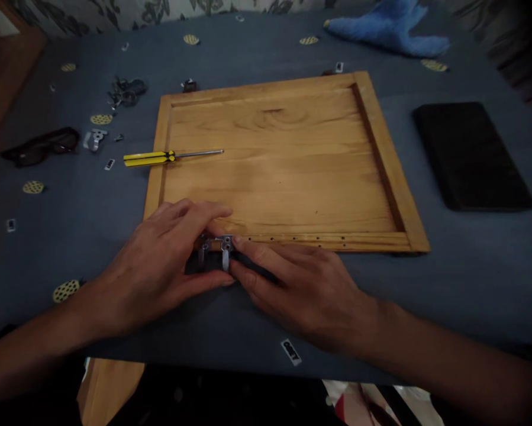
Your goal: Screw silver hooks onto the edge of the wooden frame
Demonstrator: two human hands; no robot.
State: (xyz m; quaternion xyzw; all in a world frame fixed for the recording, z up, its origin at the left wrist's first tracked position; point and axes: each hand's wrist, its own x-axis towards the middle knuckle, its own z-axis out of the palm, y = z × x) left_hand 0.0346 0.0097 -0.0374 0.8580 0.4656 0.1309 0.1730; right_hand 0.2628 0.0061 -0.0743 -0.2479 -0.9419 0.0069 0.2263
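Observation:
A wooden framed panel [266,171] lies on the table, with several small dark holes along its near rail. At the left part of that rail sits a small metal bracket [226,244] with screw holes in its plate and a curved tab hanging down. My left hand [159,260] curls around the bracket from the left, thumb below and fingers above the rail. From the right, my right hand [301,284] pinches the bracket's side, its forefinger on the rail and thumb underneath. A dark strip shows between those fingers. A screwdriver [172,157] with a yellow-black handle rests across the panel's left side.
Left of the panel are another metal bracket [95,139], a small screw [119,137], a cluster of metal fittings [126,92] and dark glasses [44,145]. A black flat case [472,157] lies at right. A blue plush toy [390,29] is at the back.

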